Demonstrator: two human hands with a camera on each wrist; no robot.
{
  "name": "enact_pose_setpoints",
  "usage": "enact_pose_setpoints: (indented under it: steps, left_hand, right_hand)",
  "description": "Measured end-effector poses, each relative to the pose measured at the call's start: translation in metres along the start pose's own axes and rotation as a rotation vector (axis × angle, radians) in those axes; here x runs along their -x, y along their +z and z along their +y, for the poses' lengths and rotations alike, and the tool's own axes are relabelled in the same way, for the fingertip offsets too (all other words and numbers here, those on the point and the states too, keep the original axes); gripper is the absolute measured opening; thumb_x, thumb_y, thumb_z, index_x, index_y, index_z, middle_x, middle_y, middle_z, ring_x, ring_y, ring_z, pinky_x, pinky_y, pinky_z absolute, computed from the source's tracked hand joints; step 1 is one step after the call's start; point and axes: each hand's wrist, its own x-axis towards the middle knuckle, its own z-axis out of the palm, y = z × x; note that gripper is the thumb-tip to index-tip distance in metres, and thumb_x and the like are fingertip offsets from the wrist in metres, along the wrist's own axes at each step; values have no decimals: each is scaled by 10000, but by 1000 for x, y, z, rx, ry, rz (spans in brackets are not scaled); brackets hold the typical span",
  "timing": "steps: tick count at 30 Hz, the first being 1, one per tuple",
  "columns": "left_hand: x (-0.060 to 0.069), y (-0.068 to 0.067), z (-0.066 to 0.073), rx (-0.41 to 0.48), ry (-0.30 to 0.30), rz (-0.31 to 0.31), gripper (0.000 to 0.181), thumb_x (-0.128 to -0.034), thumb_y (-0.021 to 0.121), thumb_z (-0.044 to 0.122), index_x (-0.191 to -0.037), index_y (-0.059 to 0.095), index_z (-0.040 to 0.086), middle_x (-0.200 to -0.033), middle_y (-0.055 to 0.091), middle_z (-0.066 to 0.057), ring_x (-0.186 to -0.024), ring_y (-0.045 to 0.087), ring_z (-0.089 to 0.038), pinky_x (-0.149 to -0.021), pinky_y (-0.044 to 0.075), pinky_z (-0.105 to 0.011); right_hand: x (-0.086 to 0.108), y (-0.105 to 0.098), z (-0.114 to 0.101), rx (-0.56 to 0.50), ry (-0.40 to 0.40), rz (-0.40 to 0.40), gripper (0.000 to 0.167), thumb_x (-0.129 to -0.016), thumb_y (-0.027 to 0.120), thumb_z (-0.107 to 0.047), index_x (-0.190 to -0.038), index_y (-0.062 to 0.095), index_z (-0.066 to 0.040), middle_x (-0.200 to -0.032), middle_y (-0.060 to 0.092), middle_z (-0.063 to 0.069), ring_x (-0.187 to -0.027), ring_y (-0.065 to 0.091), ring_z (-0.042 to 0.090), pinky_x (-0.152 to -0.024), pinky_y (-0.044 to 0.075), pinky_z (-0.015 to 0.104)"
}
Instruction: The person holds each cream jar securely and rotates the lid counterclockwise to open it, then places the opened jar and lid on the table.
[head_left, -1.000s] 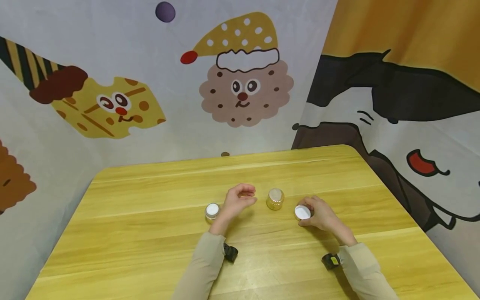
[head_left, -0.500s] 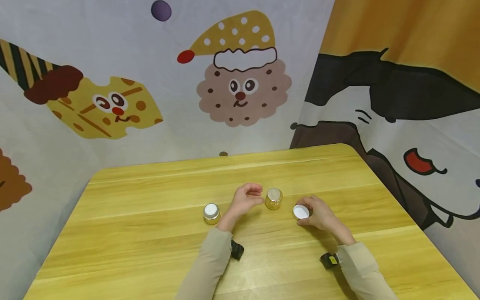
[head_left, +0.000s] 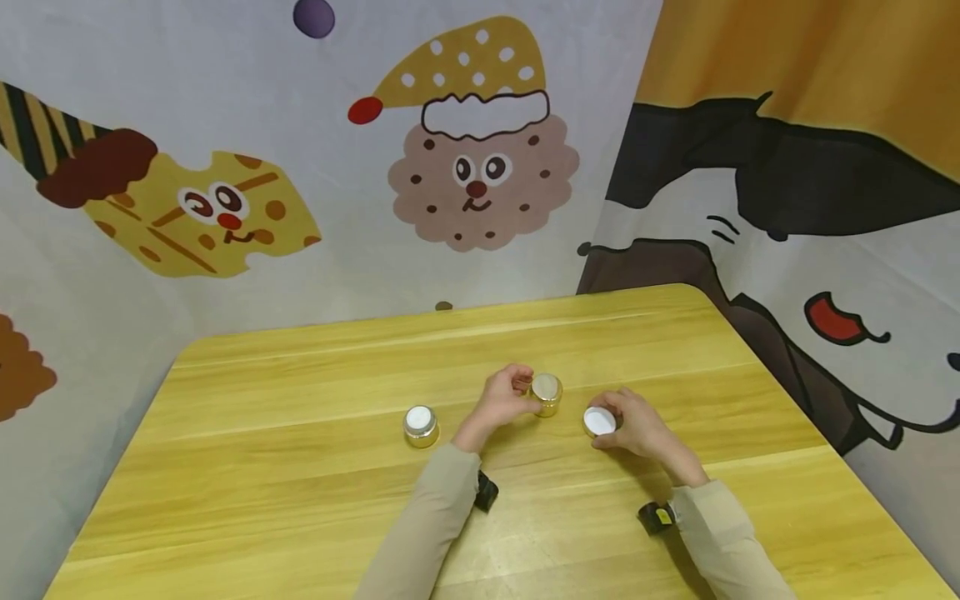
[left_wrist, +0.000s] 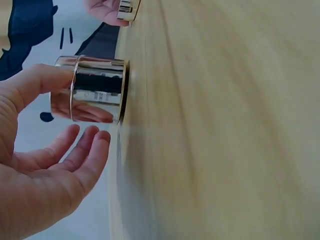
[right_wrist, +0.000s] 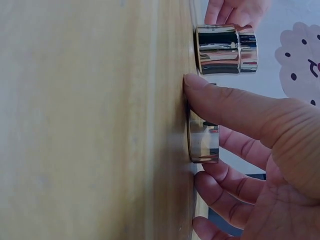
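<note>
A shiny gold jar with a pale top (head_left: 548,395) stands upright on the wooden table. Around its left side comes my left hand (head_left: 501,400), thumb and fingers spread. In the left wrist view the thumb overlaps the jar (left_wrist: 97,90); the fingers are apart from it, and thumb contact is unclear. To the right, my right hand (head_left: 637,425) holds a gold jar lid (head_left: 600,422) between thumb and fingers. The lid lies on the table with its white inside up. In the right wrist view the thumb partly hides the lid (right_wrist: 204,142).
A second gold jar (head_left: 421,427), open with white showing at its top, stands left of my left wrist. The wooden table (head_left: 300,500) ends at a wall covering (head_left: 345,275) with cartoon prints. Each wrist wears a small black camera.
My left hand has moved right, from beside the open jar to the gold jar in the middle. The right hand stays on the lid. The head view has shifted slightly.
</note>
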Motion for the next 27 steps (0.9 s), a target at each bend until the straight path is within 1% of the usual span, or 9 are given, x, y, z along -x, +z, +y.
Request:
enact_pose_setpoints:
  steps: [5,10,16,20,27]
  left_hand:
    - [-3,5,2,-98,-2,-16,548,-659,789,-12,-1150,553,-70,-1014,594,-138,-883,520,-196,-788,474,-293]
    - [-6,8,2,-174,16,-29,527,-646,808,6,-1114,576,-69,-991,599,-151,-848,504,-175,-758,462,-274]
    - [-9,9,0,-190,14,-31,490,-653,812,14,-1090,597,-44,-977,608,-118,-847,515,-163,-761,466,-272]
    - [-9,9,0,-199,25,-24,473,-652,815,19,-1074,608,-38,-954,607,-109,-825,508,-155,-742,463,-267]
    - [-6,6,-1,-168,25,-8,416,-642,814,23,-1009,623,-18,-830,557,-42,-745,479,-138,-658,444,-238]
  right_hand:
    - [-1,-1,-1,-1,1,-3,471,-600,872,-123,-1004,640,-60,-915,558,82,-831,507,234,-705,440,394]
    - [0,-1,-2,-7,10,-12,474,-606,870,-126,-1013,636,-57,-909,548,77,-823,505,231,-700,444,395]
    - [0,-2,-3,-2,5,-9,471,-604,870,-124,-1009,638,-61,-902,549,73,-824,507,231,-704,445,397]
    - [1,-2,-3,-7,11,-15,471,-604,871,-129,-1008,637,-64,-899,544,71,-817,505,227,-697,442,391]
    - [0,-2,-2,-15,15,-18,466,-607,869,-120,-1008,638,-65,-902,544,70,-822,505,228,-701,439,380]
